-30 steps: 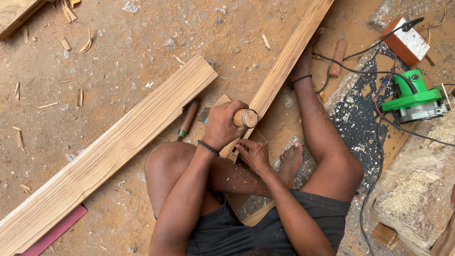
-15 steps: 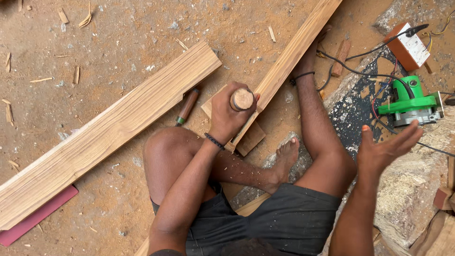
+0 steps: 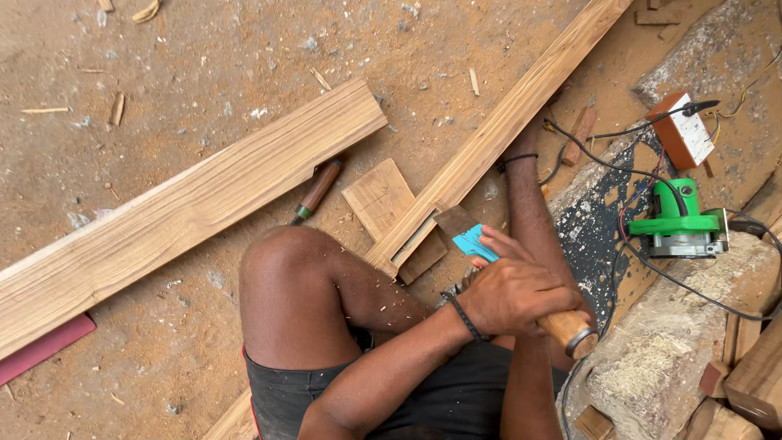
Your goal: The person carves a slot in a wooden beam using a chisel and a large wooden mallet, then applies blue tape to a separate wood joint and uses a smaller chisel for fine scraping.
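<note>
My left hand [image 3: 515,293], with a dark band on its wrist, is closed around the wooden handle of a chisel [image 3: 568,330] that has a metal ring at its end. The handle points down and to the right, over my lap. My right hand [image 3: 495,244] shows only its fingers, just above the left one. Those fingers pinch a small flat blue piece [image 3: 471,241]. Both hands are right of the notched near end of a long wooden beam [image 3: 505,130]. The chisel's blade is hidden.
A wide plank [image 3: 187,204] lies diagonally at left. A second chisel [image 3: 318,187] and a small board [image 3: 379,195] lie between plank and beam. A green power tool [image 3: 676,224], a switch box [image 3: 680,130], cables and a stone block [image 3: 676,358] are at right.
My left hand has carried the chisel from above the beam down and to the right. My right hand has come back from the far right and now holds a blue piece.
</note>
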